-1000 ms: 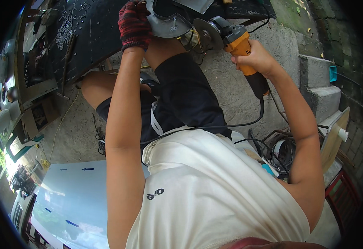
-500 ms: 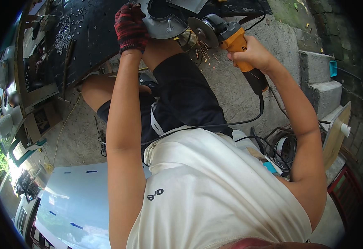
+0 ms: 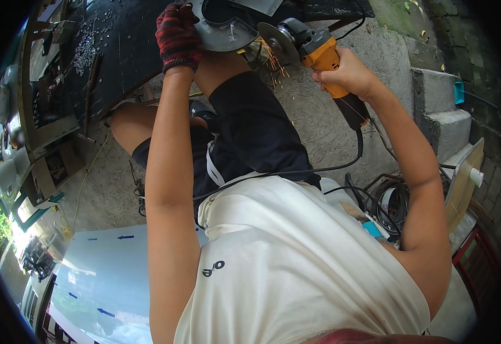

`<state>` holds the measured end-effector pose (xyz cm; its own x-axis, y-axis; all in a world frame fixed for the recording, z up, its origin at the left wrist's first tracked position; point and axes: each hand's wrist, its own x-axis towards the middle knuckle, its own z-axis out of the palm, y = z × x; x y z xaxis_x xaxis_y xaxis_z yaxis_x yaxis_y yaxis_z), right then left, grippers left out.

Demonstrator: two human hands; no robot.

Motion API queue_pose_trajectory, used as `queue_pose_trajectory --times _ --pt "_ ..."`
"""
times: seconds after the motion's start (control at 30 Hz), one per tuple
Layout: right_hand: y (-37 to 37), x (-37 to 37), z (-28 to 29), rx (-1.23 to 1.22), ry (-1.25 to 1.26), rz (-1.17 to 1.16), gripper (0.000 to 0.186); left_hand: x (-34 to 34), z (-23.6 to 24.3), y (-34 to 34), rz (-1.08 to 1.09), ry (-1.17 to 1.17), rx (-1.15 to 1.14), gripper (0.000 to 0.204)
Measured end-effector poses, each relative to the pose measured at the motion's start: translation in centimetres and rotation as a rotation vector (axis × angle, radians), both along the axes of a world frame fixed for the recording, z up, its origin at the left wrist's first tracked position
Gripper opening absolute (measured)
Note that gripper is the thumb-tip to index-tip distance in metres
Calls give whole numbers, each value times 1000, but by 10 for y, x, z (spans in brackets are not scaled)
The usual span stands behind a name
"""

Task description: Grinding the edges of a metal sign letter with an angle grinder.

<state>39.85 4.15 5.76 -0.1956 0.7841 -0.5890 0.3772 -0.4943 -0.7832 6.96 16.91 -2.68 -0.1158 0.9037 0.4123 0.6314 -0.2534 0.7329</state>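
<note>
My left hand (image 3: 179, 39), in a red and black knit glove, is closed on the left side of a curved grey metal piece (image 3: 224, 38) at the edge of the black table. Bare-skinned, my right hand (image 3: 346, 75) grips an orange and black angle grinder (image 3: 322, 55) by its body. The grinder's disc (image 3: 279, 43) meets the metal's right edge, and sparks (image 3: 278, 66) fall below it. A black cord (image 3: 296, 172) runs from the grinder's handle across my lap.
Small metal bits (image 3: 87, 51) lie scattered on the black table (image 3: 124, 63). Concrete steps (image 3: 442, 109) rise at the right. Coiled wire (image 3: 393, 206) and a wooden board (image 3: 465, 180) are beside my right arm. A pale, shiny sheet (image 3: 104, 281) is at lower left.
Both hands, the metal piece and the grinder have shifted very slightly to the left and up in view. The spray of sparks looks narrower.
</note>
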Motion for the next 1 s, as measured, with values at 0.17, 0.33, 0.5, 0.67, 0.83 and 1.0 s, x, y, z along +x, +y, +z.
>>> queue_pose_trajectory --times 0.17,0.33,0.5,0.67,0.83,1.0 --pt "0 -3 4 6 -6 -22 42 -3 0 2 -18 33 11 24" --pt "0 -1 4 -13 -10 7 42 1 3 -1 -12 -25 -15 24" --pt "-2 -3 5 1 -38 1 42 -3 -1 2 -8 13 8 25" --pt "-2 -3 7 -10 -68 -8 44 -3 -1 2 -24 8 -15 27" --pt "-1 -2 2 6 -36 5 48 -2 -1 2 -2 31 -18 27" --pt "-2 -1 1 27 -38 -5 49 -2 -1 2 -10 47 8 27"
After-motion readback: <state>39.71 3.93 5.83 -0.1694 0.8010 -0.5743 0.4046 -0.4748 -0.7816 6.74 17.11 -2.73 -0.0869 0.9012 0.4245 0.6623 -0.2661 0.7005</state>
